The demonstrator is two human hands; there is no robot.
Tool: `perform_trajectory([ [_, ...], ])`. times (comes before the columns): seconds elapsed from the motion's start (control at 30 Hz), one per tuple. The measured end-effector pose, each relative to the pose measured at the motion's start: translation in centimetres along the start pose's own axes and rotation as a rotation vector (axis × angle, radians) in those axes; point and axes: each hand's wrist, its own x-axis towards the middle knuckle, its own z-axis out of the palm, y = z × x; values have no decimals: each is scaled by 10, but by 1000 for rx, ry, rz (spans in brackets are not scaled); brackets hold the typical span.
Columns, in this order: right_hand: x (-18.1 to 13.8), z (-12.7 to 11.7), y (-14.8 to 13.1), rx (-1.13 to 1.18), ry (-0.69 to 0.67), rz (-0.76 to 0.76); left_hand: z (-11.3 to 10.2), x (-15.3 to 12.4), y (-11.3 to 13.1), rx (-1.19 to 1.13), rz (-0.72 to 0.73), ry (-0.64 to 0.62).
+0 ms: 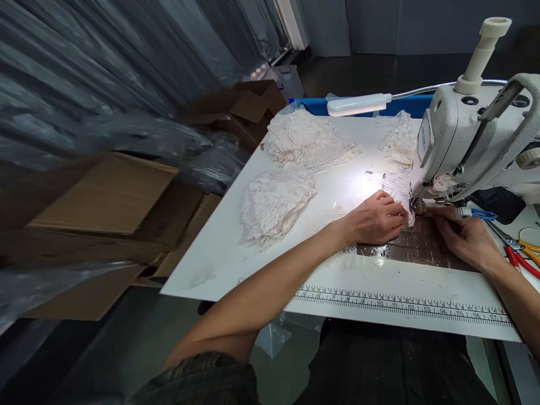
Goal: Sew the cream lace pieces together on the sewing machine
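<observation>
The lace (396, 181) lies on the table (211, 264) at the needle end of the machine (439, 135). Its long axis runs from the far side toward the person, slanting slightly to the right, and its narrow near end points back at the person, just in front of the foot. More lace is bunched beyond it along much the same line; whether the two are one piece I cannot tell.

The left hand (377, 218) is at the near end, left of the needle, fingers bent and close together, their tips touching the lace edge. Whether they pinch it or only press it down I cannot tell. The right hand (464, 233) is on the other side of the needle, its fingers reaching in toward the foot; its grip is partly hidden, so I cannot tell whether it holds anything.

Under both hands is a brown patch (426, 247). Left of them lie a near pile (276, 205) and a far pile (307, 138), both of white lace. Scissors (512, 243) lie beside the right wrist, blades pointing away to the left
</observation>
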Motion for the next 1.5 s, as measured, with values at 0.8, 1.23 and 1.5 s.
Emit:
perform_trajectory([
  [0.8,-6,9,10,-79,-48,-112,4,-1,1,-8,-5,26],
  [1.23,-8,13,5,-447,-9,-428,6,-1,1,62,21,30],
  [1.5,-10,17,5,-458,32,-451,1,0,2,55,44,27],
])
